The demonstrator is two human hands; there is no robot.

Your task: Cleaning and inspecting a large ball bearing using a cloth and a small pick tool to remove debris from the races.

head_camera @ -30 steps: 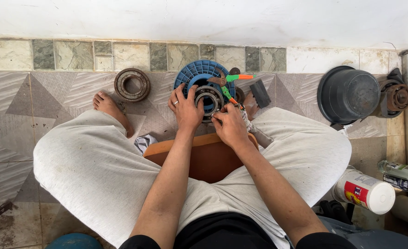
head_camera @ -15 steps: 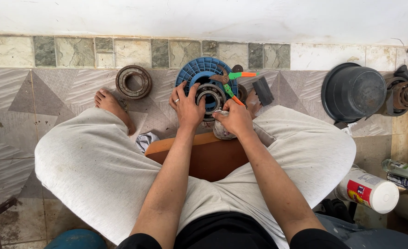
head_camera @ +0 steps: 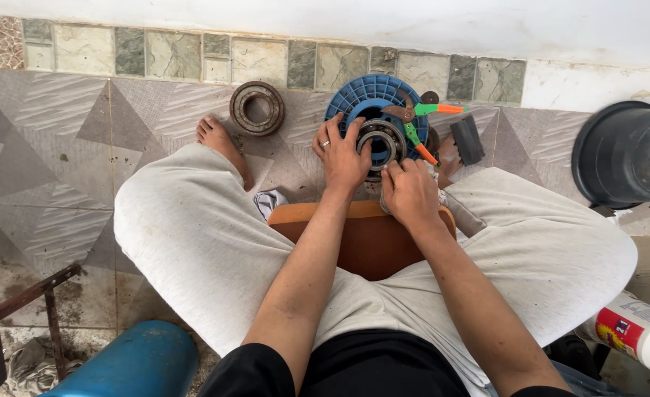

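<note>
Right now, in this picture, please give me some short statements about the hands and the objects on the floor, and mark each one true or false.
1. The left hand rests on the round blue plastic disc. True.
2. The rusty metal ring lies on the orange wooden stool. False: it lies on the tiled floor, beside the bare foot.
3. Green-and-orange-handled pliers lie across the blue disc. True.
4. The black bucket is between the knees. False: it is at the far right.
5. The right hand is beside the metal bearing. True.
</note>
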